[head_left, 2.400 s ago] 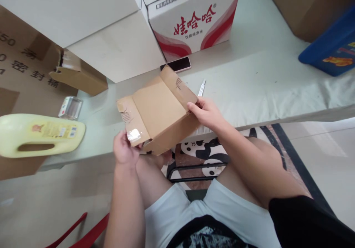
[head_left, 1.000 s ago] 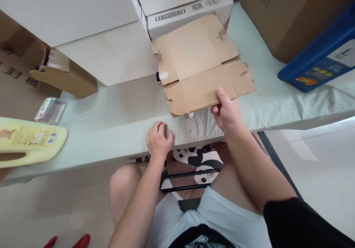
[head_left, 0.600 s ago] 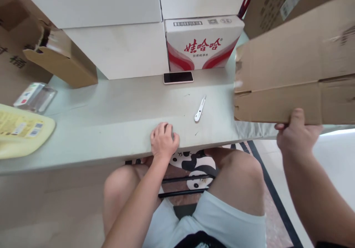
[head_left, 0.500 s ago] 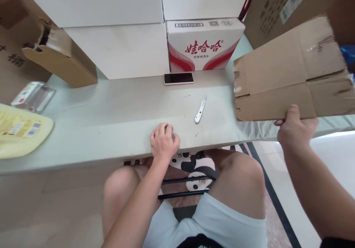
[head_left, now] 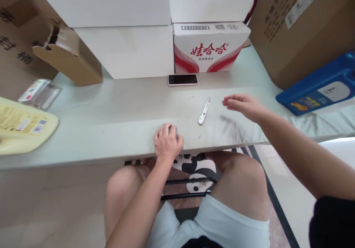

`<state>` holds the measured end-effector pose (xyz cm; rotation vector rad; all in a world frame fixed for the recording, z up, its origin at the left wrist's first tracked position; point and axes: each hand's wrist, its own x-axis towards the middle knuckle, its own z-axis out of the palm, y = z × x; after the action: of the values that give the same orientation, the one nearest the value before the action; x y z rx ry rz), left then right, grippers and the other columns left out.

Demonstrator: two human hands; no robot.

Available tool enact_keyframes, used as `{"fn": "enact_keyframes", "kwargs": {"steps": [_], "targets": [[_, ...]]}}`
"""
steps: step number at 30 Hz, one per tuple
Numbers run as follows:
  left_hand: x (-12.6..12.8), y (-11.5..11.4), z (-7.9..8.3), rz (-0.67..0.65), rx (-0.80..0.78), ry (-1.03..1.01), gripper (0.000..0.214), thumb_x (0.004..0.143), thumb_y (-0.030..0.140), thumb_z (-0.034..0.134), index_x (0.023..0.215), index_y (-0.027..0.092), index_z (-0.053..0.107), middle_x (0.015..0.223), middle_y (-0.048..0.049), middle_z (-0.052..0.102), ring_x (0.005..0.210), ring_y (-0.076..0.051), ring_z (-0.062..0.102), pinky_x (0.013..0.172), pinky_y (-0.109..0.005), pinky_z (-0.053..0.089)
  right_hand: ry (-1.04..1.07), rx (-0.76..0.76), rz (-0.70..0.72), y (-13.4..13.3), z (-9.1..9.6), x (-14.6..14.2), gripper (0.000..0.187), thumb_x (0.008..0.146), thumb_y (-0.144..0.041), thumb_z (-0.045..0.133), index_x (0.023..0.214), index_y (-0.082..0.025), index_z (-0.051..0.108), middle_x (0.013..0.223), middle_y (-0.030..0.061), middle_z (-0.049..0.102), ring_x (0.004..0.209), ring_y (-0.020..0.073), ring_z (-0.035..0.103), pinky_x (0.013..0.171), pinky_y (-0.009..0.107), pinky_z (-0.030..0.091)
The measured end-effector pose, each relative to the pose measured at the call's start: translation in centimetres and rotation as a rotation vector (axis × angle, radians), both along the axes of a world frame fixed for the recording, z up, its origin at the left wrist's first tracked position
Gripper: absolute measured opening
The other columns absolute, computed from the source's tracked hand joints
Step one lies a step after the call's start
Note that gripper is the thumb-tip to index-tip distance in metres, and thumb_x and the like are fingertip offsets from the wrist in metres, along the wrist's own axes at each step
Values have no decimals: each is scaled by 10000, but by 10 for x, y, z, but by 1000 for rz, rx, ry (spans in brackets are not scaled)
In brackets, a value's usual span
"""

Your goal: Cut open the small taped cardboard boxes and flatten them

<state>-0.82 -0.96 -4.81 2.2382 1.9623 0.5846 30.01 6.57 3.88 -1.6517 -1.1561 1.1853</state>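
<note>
My left hand [head_left: 168,141] rests near the table's front edge with its fingers curled. A bit of something dark grey shows between thumb and forefinger; I cannot make out what it is. Over the table to the right, my right hand [head_left: 242,105] is in the air with its fingers stretched out and nothing in it. A small white utility knife [head_left: 204,112] lies on the cloth between my hands, nearer to the right one. Behind the knife lies a phone [head_left: 183,79], its dark screen facing up.
White boxes [head_left: 124,52] and a red-and-white carton [head_left: 210,52] line the back of the table [head_left: 133,129]. A blue bottle [head_left: 318,85] and a large brown box [head_left: 294,37] are on the right. At left are a yellow bottle [head_left: 24,129], a clear case [head_left: 41,92] and a narrow cardboard box [head_left: 74,59].
The flattened cardboard box that my right hand held is out of view, and that hand has moved left over the table. The blue bottle now shows fully. My left hand stays put.
</note>
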Motion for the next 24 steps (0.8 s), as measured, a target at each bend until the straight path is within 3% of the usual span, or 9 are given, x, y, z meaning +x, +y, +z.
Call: {"fn": "enact_keyframes", "kwargs": {"steps": [6, 10, 13, 16, 20, 22, 24], "targets": [[1, -3, 5, -4, -23, 36, 343, 895, 284, 491, 1165, 180, 675, 1328, -133, 649, 1281, -297, 572, 1114, -465, 403, -192, -128, 148, -19, 13, -42, 97, 812, -236, 715, 904, -214, 737, 999, 79, 786, 1030, 227, 718, 1033, 443, 539], [1, -6, 3, -7, -37, -9, 365, 886, 281, 509, 1195, 174, 670, 1363, -133, 637, 1329, -301, 541, 1140, -482, 386, -284, -94, 236, -3, 18, -76, 84, 811, -227, 681, 882, -218, 725, 929, 71, 786, 967, 231, 726, 964, 436, 559], [0, -8, 2, -33, -61, -61, 397, 888, 296, 519, 1248, 183, 647, 1377, -128, 632, 1374, -298, 506, 1159, -498, 374, -350, -45, 327, 23, 14, -120, 87, 823, -233, 647, 880, -206, 707, 902, 78, 779, 897, 221, 725, 897, 411, 573], [-2, -10, -1, -45, -66, -107, 398, 891, 310, 526, 1250, 179, 634, 1369, -126, 631, 1393, -294, 485, 1174, -511, 365, -486, 64, 484, 56, 9, -186, 126, 835, -239, 624, 916, -191, 706, 914, 85, 774, 870, 220, 722, 875, 409, 577], [-6, -13, -9, -96, -47, -149, 407, 910, 331, 497, 1250, 151, 627, 1364, -142, 622, 1398, -313, 470, 1171, -519, 382, -706, 339, 683, 107, 11, -303, 188, 852, -223, 596, 984, -173, 721, 990, 98, 763, 950, 241, 720, 957, 432, 561], [-8, -14, -12, -113, -30, -171, 417, 928, 325, 463, 1271, 141, 614, 1377, -140, 615, 1414, -320, 452, 1159, -521, 402, -711, 482, 766, 135, 16, -368, 231, 856, -187, 575, 1040, -183, 714, 1143, 103, 735, 1002, 233, 716, 993, 415, 559], [-8, -16, -15, -124, -28, -189, 424, 937, 338, 457, 1273, 133, 614, 1370, -138, 619, 1416, -324, 446, 1163, -520, 412, -733, 636, 776, 164, 23, -430, 262, 820, -139, 601, 1052, -197, 708, 1412, 104, 604, 1086, 227, 699, 1075, 415, 524]]}}
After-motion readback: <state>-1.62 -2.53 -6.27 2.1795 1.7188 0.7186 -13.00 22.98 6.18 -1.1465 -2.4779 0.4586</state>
